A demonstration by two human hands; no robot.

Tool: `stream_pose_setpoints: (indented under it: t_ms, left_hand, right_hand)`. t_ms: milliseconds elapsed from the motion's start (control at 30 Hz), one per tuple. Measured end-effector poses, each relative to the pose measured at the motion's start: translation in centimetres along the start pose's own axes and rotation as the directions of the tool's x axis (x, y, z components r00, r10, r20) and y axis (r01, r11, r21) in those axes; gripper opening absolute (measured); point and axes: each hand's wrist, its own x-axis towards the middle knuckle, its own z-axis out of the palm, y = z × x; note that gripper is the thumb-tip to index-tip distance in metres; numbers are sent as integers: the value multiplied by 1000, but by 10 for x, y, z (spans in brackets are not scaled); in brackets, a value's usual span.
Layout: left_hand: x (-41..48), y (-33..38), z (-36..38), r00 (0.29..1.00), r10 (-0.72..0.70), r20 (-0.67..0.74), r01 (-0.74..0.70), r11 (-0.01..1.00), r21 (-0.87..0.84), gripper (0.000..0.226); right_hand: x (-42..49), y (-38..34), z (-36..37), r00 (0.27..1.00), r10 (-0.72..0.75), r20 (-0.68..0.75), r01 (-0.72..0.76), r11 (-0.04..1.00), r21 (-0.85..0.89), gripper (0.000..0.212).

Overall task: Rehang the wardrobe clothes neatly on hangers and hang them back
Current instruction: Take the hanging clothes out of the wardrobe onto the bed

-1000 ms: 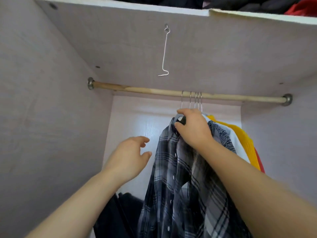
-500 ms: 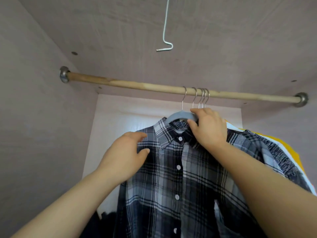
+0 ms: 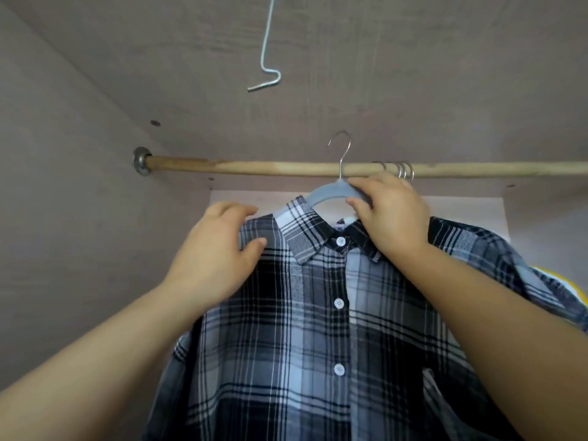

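As the grey-brown wardrobe wall (image 3: 63,218) fills the frame's left, a left hand (image 3: 216,256) pinches the shoulder of a plaid shirt (image 3: 302,329) at centre. The right hand (image 3: 391,214) grips its grey hanger (image 3: 327,194), hook raised above the wooden rail (image 3: 254,168), left of three hung hooks (image 3: 404,171).

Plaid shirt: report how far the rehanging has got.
Done: the plaid shirt sits buttoned on its grey hanger, and other hangers' hooks hang on the rod. In hand: the right hand grips the hanger, the left hand holds the shirt's shoulder. Left: the hook stands above the rod, not on it, so hanging it remains.
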Motion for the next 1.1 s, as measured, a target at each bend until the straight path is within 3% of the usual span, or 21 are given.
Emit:
stream_pose_setpoints:
  t_ms: [233, 333, 500, 800, 967, 1100]
  left_hand:
    - [-58, -13, -29, 985, -68, -159, 75, 997, 38, 53]
    - [-124, -27, -42, 980, -154, -124, 163, 984, 69, 49]
    - [-246, -37, -70, 936, -347, -57, 352, 921, 167, 38]
    - [-440, 9, -122, 700, -708, -96, 689, 633, 355, 35]
    - [-513, 58, -165, 528, -819, -226, 815, 414, 404, 41]
    - [-549, 101, -209, 420, -824, -381, 870, 246, 426, 44]
  right_hand:
    - [-54, -81, -1, 975, -212, -63, 221, 933, 285, 30]
    - [-104, -117, 0, 963, -251, -94, 267, 863, 429, 28]
    - [-201, -168, 5, 955, -296, -15, 236, 728, 644, 27]
    - [-371, -252, -9, 893, -429, 134, 45, 381, 923, 28]
    - [-432, -303, -47, 864, -492, 102, -34, 144, 989, 26]
    - [-457, -345, -95, 844, -535, 42, -66, -26, 998, 26]
